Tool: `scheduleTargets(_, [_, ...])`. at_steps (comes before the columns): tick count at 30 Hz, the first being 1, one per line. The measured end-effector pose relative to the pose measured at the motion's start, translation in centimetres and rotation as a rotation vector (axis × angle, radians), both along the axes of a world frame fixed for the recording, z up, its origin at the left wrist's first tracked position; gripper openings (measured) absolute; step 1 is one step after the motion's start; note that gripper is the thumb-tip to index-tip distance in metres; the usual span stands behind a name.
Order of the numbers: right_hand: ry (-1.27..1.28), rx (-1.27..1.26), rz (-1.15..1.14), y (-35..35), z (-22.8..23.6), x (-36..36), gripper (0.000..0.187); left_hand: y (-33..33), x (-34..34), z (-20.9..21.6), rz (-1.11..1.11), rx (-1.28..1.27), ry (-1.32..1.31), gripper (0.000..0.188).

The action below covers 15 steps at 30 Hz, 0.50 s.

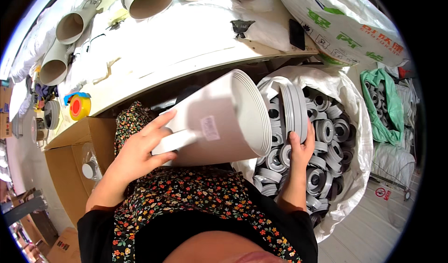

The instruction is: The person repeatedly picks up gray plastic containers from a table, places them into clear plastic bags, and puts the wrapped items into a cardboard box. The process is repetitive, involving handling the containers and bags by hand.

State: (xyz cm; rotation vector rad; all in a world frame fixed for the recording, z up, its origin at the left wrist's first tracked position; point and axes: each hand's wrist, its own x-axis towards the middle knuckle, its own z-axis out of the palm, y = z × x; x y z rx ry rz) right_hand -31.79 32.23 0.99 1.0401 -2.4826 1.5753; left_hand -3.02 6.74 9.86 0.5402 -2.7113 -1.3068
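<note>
My left hand (140,150) is closed round the side handle of a large white plastic jug (200,107). The jug lies tilted in front of me, its wide ribbed mouth facing right and a small pale label on its wall. In my right hand (302,152) is a round grey lid (294,107) with a ridged edge, gripped at its lower rim and held on edge. A gap separates the lid from the jug's mouth. Beneath it stands a white woven sack (358,162) filled with many grey ring-edged lids (325,130).
Several white cylindrical containers (148,4) lie on the white-covered table (154,48), with a black phone (297,33) near its edge. A yellow tape roll (79,107) sits at left, above an open cardboard box (67,162). A green sack (389,109) stands at right.
</note>
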Motion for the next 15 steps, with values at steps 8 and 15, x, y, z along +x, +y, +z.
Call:
scheduleTargets(8, [0.420,-0.150,0.509,-8.9,7.3,3.2,0.060,-1.3,0.4,-1.1,0.060,-0.049,0.049,0.039])
scheduleTargets(15, [0.497,-0.130,0.663,-11.4,9.0,4.6,0.057,-5.8,2.3,-2.2,0.074,0.176,0.164,0.049])
